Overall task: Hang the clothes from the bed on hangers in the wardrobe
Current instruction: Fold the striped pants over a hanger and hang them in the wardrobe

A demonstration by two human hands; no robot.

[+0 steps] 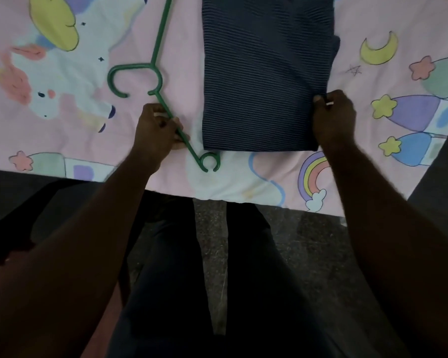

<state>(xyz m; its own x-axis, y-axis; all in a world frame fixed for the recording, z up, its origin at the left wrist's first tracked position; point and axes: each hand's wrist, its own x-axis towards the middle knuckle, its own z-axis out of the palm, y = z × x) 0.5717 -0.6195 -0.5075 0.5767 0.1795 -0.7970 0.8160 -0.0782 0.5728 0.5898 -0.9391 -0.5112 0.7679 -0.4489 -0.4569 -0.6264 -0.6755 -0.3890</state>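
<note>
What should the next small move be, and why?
Probably lift the right hand to open up the striped garment: it lies folded flat on the bed sheet, pinched at its right edge, so the hanger gripped in the left hand likely cannot slide in yet.

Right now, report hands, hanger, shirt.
Left hand grips hanger on bed. Right hand pinches folded shirt by edge. Shirt not on hanger. Nothing blocking.
</note>
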